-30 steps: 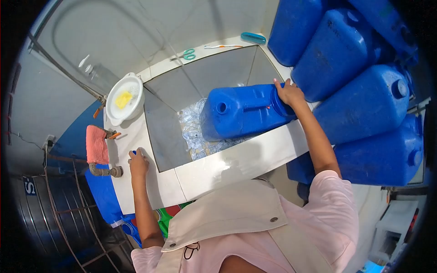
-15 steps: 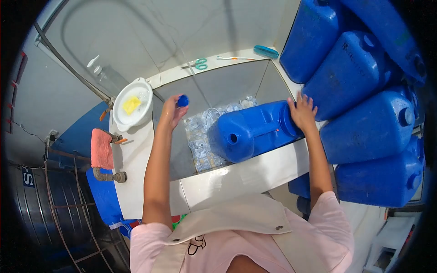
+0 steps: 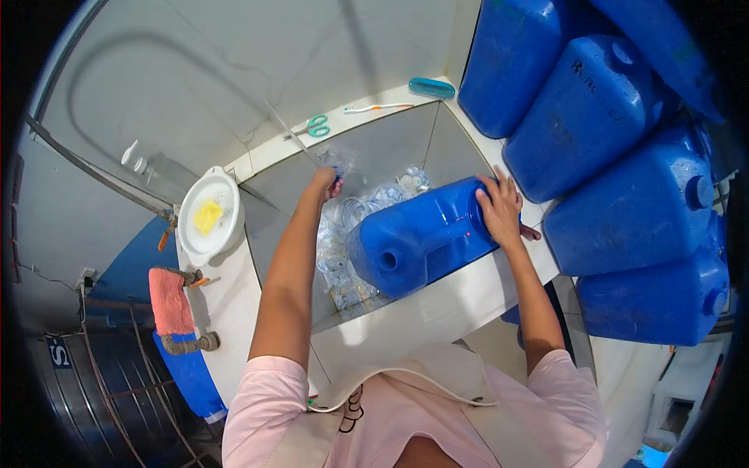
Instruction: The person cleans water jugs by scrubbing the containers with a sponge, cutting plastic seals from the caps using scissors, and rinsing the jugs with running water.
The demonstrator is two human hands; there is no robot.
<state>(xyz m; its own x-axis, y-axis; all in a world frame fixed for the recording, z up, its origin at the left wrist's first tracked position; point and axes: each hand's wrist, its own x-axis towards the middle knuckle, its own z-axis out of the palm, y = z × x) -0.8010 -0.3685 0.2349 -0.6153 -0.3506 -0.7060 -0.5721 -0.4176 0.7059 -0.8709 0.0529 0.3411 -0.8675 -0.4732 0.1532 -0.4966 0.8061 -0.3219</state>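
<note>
My left hand (image 3: 329, 182) is closed around a small blue cap (image 3: 339, 173), mostly hidden by the fingers, where a thin stream of water splashes. A blue plastic jerry can (image 3: 421, 234) lies on its side across the sink (image 3: 273, 234), its uncapped round mouth facing left. On the can's right end rests my right hand (image 3: 501, 207), fingers stretched out over the rim. Clear, shiny ring-like items (image 3: 343, 222) crowd the sink bottom beneath and behind the can.
Several blue jerry cans (image 3: 581, 117) are stacked on the right. A white basin (image 3: 192, 238) with a yellow sponge (image 3: 207, 216) stands left, near a pump bottle (image 3: 160, 173). Scissors (image 3: 317, 126), a toothbrush (image 3: 378, 108) and a teal case (image 3: 431, 87) lie along the back ledge.
My left hand has moved forward with the cap, from beside the water stream into it. My right hand has drawn in closer over the can's end. The camera view has shifted slightly.
</note>
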